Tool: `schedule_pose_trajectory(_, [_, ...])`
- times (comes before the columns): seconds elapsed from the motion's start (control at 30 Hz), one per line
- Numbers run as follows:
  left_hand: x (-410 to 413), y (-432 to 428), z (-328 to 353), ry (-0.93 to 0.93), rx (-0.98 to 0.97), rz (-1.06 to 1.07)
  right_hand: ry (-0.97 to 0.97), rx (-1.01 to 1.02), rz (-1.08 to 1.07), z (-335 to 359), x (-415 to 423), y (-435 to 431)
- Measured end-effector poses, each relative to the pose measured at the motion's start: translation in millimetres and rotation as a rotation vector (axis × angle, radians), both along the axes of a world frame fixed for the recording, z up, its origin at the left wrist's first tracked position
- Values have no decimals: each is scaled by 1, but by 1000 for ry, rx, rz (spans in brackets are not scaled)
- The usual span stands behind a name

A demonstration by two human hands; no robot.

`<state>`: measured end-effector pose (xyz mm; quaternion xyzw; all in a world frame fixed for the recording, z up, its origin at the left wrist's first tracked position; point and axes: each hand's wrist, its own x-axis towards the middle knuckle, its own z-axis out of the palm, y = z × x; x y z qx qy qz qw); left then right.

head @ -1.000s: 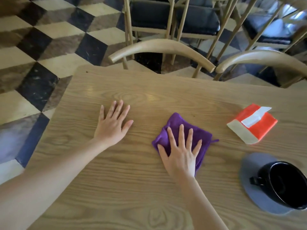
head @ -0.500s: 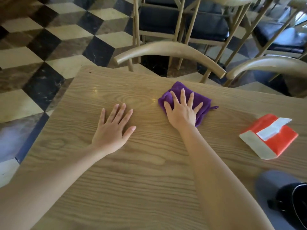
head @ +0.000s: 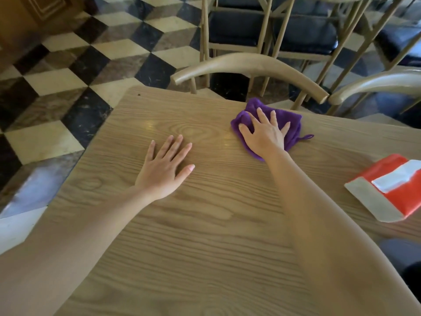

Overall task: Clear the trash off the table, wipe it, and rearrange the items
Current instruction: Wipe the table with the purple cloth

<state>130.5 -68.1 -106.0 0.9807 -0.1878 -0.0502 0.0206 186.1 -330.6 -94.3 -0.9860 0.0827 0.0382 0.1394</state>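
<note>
Right hand (head: 265, 133) flat, fingers spread, pressing cloth (head: 289, 119) near tabletop (head: 205, 224) far edge. Left hand (head: 164, 169) open, bracing. Cloth soft, light, probably bunches; keep palm pressure central.

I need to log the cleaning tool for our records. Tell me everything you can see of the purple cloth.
The purple cloth looks like soft, fluffy terry or microfibre, bunched and folded rather than spread flat. A thin loop of the same colour sticks out at its right side. It lies on the wooden table near the far edge, just in front of a curved chair back. The right hand presses flat on it with fingers spread, covering its middle. Nothing else touches it.
</note>
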Motion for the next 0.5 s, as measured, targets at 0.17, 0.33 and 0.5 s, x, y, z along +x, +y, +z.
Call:
schedule_pose_trajectory(0.17, [1,1,2,6,17,-14,17,31,109,4,-30,4])
schedule_pose_trajectory(0.33, [1,0,3,15,20,-18,-14,37,67,0,-45,17])
schedule_pose_trajectory(0.5, [4,2,4,55,6,-33,-24,101,-117,2,-31,33])
